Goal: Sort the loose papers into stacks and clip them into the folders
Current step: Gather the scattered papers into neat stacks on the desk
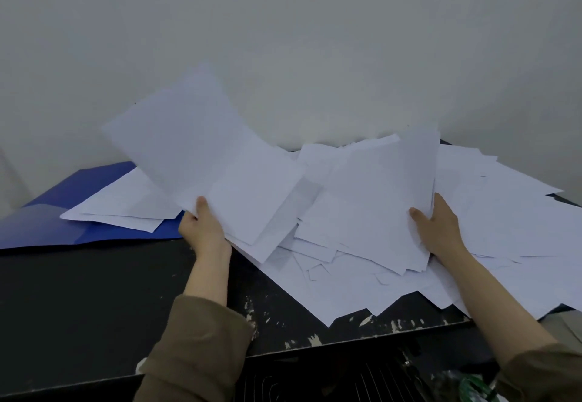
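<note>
A wide heap of loose white papers (491, 212) covers the right half of the black table (94, 291). My left hand (201, 228) pinches a few sheets (189, 143) by their lower edge and holds them raised and tilted toward the left. My right hand (441, 225) grips a thicker bundle of sheets (374, 200), thumb on top, lifted off the heap. An open blue folder (56, 212) lies at the left, with a small stack of white sheets (126, 203) resting on it.
A plain grey wall rises right behind the table. The table's front edge is chipped with white marks (315, 338). Below the edge at the lower right a dark ribbed object (362, 382) and something green and white (472, 386) show.
</note>
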